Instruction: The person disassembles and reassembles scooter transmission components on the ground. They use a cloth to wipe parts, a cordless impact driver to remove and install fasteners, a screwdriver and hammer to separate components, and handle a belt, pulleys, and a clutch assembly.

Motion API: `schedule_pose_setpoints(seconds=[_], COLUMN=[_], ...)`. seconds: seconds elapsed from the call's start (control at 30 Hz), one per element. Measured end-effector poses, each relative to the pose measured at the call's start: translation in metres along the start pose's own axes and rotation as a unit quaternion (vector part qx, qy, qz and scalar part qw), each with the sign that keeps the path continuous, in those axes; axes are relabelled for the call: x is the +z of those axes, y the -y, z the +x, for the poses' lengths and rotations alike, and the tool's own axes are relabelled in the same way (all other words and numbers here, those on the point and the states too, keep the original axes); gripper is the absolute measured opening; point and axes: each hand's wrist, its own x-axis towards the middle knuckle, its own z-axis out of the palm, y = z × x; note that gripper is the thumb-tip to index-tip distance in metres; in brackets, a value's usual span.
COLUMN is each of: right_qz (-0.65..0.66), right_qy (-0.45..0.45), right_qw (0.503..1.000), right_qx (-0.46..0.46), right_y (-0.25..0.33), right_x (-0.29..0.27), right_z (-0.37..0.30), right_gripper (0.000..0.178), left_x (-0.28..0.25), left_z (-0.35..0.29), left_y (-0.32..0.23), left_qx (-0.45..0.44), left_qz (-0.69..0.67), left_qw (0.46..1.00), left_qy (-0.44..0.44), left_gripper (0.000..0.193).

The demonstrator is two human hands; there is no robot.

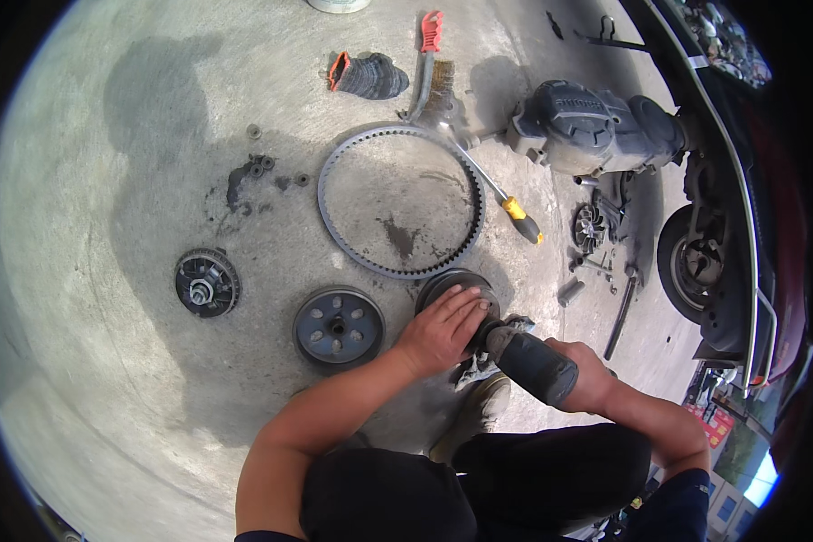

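Observation:
My left hand is laid over a dark round clutch pulley, fingers close together across its face and thumb hidden. My right hand grips a black impact wrench, its nose meeting the pulley beside my left fingers. The wrench's handle is mostly hidden. A grey rag lies under the wrench's nose. Just left of my left hand rests a round clutch bell with several holes. Beyond the pulley a toothed drive belt forms a loop on the concrete.
Far ahead lie a dark glove, a red-handled wire brush and a yellow-black screwdriver. A geared round part sits at left, near small rollers. At right are an engine cover, a fan and a scooter wheel.

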Motion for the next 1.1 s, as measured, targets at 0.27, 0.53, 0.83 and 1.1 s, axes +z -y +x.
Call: schedule_pose_setpoints(seconds=[0.27, 0.53, 0.83, 1.1], right_qz=[0.104, -0.161, -0.221, -0.363], right_qy=[-0.072, -0.046, -0.018, -0.127], right_qw=[0.989, 0.985, 0.967, 0.895], right_qx=[-0.071, -0.046, -0.122, -0.228], right_y=[0.001, 0.008, 0.01, 0.015], right_x=[0.012, -0.051, -0.078, -0.085], right_z=[-0.002, 0.007, 0.022, 0.033], right_gripper=[0.027, 0.034, 0.026, 0.01], left_x=[0.004, -0.002, -0.004, -0.003], left_z=[-0.001, 0.001, 0.001, 0.001], left_y=[0.0, -0.001, -0.002, -0.002], left_qx=[0.0, -0.002, -0.016, -0.025], left_qz=[0.001, -0.01, -0.017, -0.025], left_qw=[1.0, 1.0, 1.0, 0.999], left_qy=[-0.014, -0.001, 0.013, 0.026], left_gripper=[0.084, 0.091, 0.093, 0.094])
